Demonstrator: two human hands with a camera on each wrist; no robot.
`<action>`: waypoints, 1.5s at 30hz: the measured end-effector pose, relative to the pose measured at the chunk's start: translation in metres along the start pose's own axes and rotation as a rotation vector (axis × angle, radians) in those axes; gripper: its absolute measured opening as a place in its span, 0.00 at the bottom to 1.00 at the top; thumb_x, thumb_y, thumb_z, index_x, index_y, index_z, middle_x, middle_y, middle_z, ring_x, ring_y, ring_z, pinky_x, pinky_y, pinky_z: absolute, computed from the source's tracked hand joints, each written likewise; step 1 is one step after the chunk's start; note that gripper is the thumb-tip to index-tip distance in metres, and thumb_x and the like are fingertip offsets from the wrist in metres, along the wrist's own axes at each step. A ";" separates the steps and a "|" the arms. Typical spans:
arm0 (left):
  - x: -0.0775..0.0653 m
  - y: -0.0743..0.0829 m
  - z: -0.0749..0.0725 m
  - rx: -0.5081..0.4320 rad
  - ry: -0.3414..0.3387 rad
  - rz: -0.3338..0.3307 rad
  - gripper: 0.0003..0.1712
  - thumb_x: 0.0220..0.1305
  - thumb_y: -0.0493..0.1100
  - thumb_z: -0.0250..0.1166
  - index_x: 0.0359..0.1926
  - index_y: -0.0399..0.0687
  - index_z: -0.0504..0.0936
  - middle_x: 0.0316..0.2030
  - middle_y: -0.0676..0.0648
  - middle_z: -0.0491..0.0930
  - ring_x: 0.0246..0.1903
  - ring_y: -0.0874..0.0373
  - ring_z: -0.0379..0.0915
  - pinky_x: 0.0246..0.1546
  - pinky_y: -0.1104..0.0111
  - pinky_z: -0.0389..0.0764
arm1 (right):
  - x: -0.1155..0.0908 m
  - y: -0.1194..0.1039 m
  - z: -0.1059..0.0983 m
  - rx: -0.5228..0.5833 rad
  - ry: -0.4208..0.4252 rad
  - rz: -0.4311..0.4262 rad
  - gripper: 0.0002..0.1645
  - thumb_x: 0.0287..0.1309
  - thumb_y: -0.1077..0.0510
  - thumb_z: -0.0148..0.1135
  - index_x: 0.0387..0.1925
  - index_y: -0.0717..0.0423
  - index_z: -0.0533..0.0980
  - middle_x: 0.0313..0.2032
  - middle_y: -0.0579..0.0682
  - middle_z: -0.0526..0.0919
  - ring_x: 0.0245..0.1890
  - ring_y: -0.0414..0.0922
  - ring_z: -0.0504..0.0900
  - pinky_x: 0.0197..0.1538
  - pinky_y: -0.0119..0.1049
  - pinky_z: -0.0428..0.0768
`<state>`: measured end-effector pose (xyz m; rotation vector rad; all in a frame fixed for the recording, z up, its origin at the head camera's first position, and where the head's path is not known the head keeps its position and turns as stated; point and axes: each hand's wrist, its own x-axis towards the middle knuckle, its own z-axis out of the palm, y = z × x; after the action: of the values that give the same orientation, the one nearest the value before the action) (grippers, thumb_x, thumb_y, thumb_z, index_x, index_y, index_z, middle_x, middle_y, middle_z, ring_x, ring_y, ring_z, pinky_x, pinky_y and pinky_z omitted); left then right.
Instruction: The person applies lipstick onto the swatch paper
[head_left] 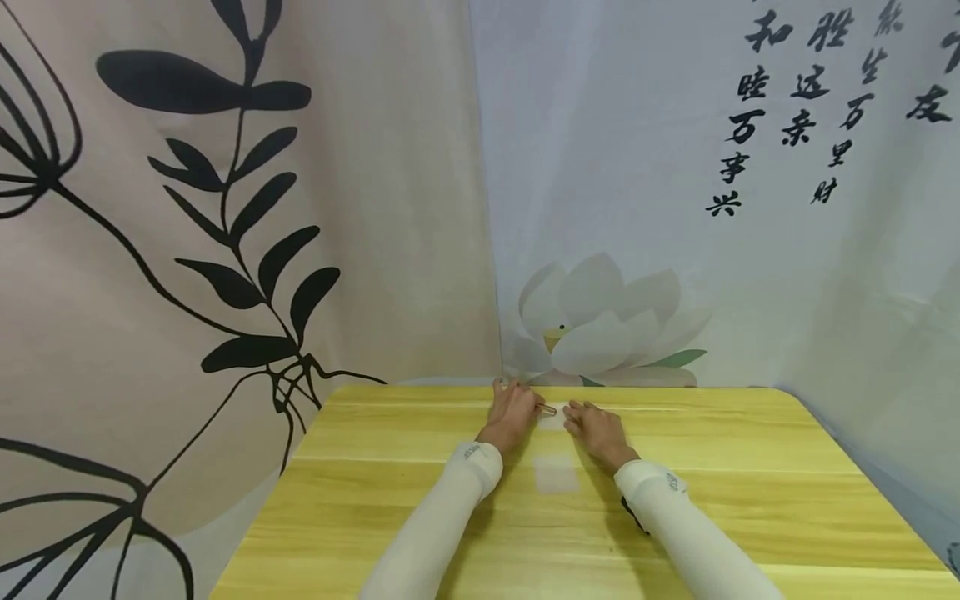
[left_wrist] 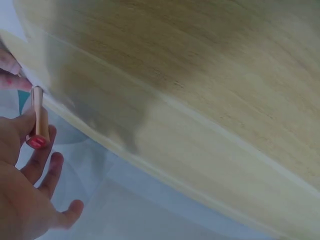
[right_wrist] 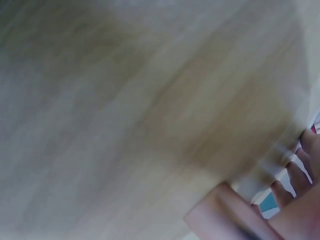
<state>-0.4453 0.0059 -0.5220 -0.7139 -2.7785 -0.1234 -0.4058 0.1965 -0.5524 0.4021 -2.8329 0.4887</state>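
My left hand is at the far edge of the table. Its thumb and fingers pinch a rose-gold lipstick tube with a red end, while the other fingers spread loosely. Across from it, my right hand has its fingers bent toward the tabletop. The fingertips lie close to the tube's far end, with a small gap in the head view. Whether they hold something small is unclear. A pale, thin square lies between the hands. A second pale square lies nearer on the table.
The yellow wood-grain table has rounded far corners. Right behind its far edge hangs a curtain printed with dark leaves. A paler curtain with a lotus and black characters hangs on the right.
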 end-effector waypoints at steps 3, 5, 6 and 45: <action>0.001 0.004 -0.001 0.027 0.011 0.025 0.08 0.68 0.52 0.71 0.46 0.66 0.93 0.43 0.58 0.89 0.44 0.57 0.75 0.63 0.45 0.65 | 0.000 0.005 -0.003 -0.005 -0.013 0.015 0.21 0.72 0.54 0.65 0.61 0.56 0.83 0.64 0.57 0.81 0.61 0.66 0.79 0.50 0.61 0.82; 0.003 0.006 0.000 0.046 0.020 0.045 0.08 0.67 0.53 0.71 0.45 0.66 0.93 0.43 0.58 0.89 0.45 0.57 0.76 0.64 0.43 0.65 | 0.000 0.008 -0.004 -0.009 -0.020 0.020 0.21 0.72 0.53 0.64 0.62 0.56 0.82 0.64 0.57 0.80 0.62 0.66 0.79 0.51 0.61 0.82; 0.003 0.007 0.000 0.052 0.024 0.056 0.08 0.67 0.53 0.72 0.44 0.67 0.93 0.42 0.58 0.89 0.46 0.57 0.76 0.65 0.42 0.64 | 0.000 0.010 -0.004 -0.007 -0.025 0.026 0.22 0.72 0.53 0.64 0.63 0.56 0.81 0.65 0.57 0.80 0.62 0.65 0.78 0.52 0.61 0.82; 0.014 0.001 0.006 0.038 0.128 0.024 0.07 0.68 0.50 0.71 0.44 0.64 0.94 0.41 0.55 0.87 0.46 0.53 0.77 0.56 0.48 0.67 | 0.001 0.008 0.010 0.022 0.022 0.004 0.21 0.71 0.54 0.66 0.61 0.56 0.83 0.64 0.55 0.81 0.62 0.64 0.79 0.54 0.62 0.81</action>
<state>-0.4574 0.0141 -0.5236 -0.7044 -2.6428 -0.1074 -0.4110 0.1999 -0.5639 0.3935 -2.8101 0.5220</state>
